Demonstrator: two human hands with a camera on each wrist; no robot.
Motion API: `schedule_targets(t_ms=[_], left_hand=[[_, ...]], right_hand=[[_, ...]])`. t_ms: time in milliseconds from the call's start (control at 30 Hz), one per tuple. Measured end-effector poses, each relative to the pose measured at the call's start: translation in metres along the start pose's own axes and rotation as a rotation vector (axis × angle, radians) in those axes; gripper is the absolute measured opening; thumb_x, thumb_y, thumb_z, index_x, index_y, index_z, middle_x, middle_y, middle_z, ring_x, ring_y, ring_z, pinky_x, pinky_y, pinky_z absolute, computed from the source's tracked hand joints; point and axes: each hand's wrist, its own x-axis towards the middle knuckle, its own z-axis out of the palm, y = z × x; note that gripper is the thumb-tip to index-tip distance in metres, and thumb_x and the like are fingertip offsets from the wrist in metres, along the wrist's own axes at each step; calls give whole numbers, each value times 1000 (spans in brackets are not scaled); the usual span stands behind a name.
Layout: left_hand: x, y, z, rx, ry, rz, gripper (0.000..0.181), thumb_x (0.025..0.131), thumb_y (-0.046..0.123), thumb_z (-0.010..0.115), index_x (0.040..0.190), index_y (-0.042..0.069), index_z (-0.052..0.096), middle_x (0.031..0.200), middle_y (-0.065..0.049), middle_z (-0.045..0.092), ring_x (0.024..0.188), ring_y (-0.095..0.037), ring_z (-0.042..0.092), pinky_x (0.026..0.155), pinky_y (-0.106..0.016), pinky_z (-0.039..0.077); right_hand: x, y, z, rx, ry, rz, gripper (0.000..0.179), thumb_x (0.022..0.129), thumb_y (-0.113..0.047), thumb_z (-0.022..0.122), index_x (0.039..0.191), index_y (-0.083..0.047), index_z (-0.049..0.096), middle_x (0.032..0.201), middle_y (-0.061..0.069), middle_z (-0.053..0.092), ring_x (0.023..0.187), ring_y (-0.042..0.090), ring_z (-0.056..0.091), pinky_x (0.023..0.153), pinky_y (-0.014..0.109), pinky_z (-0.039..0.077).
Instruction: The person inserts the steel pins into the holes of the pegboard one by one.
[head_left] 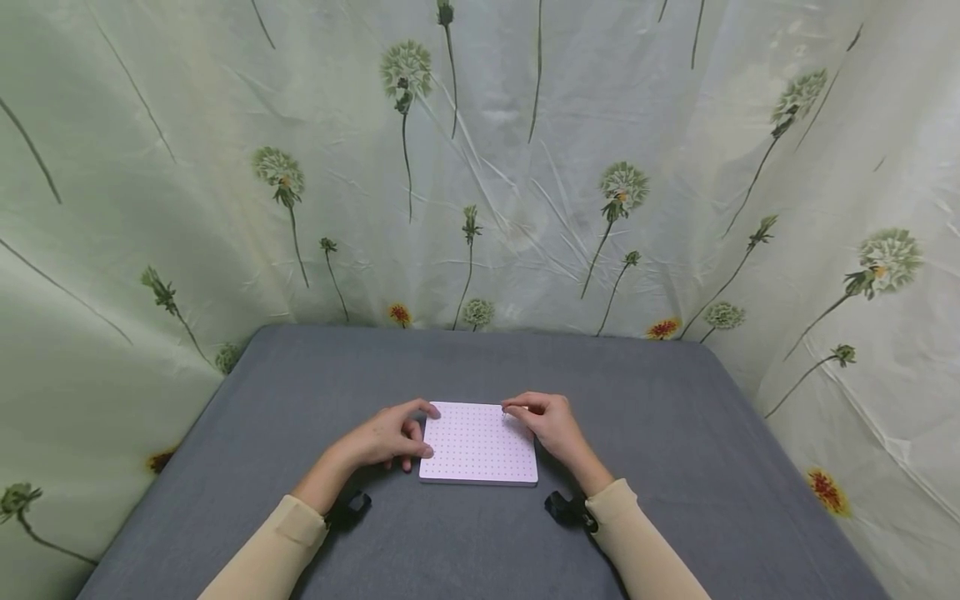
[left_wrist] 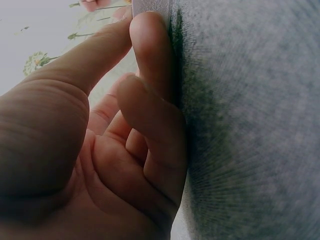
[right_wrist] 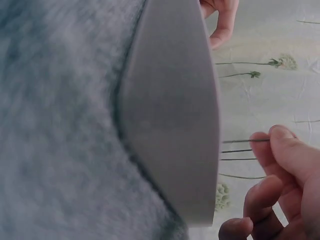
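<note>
A white rectangular pegboard (head_left: 480,450) with a grid of small dots lies flat. My left hand (head_left: 386,435) holds its left edge, thumb and index finger on the upper face; in the left wrist view another fingertip touches the grey side wall (left_wrist: 150,6). Over the board's far right corner, my right hand (head_left: 553,423) pinches a thin metal pin (right_wrist: 245,141) between thumb and index finger. Two similar thin pins (right_wrist: 237,150) show beside it in the right wrist view, running from the board's face toward the fingers. Whether they stand in holes cannot be told.
The board rests on a table (head_left: 315,358) covered in grey cloth. Behind and on both sides hangs a pale curtain (head_left: 337,125) printed with dandelions. Black wrist cameras (head_left: 570,510) sit below both hands, near the board's front corners.
</note>
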Motion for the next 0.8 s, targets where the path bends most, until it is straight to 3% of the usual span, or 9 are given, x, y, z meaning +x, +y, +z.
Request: schedule_targets(t_ms=[400, 800], left_hand=[[0, -1, 0, -6, -4, 5, 59, 89, 22, 87, 140, 15, 58, 75, -2, 66, 55, -14, 63, 48, -30, 43], [2, -1, 0, 3, 1, -16, 58, 89, 22, 87, 139, 16, 58, 75, -2, 66, 55, -14, 63, 47, -29, 43]], right_hand=[[3, 6, 6, -162, 36, -20, 9, 97, -18, 79, 102, -20, 86, 93, 0, 81, 62, 7, 44, 55, 21, 34], [2, 4, 11, -194, 49, 14, 9, 95, -18, 81, 102, -20, 87, 97, 2, 82, 66, 10, 47, 57, 22, 35]])
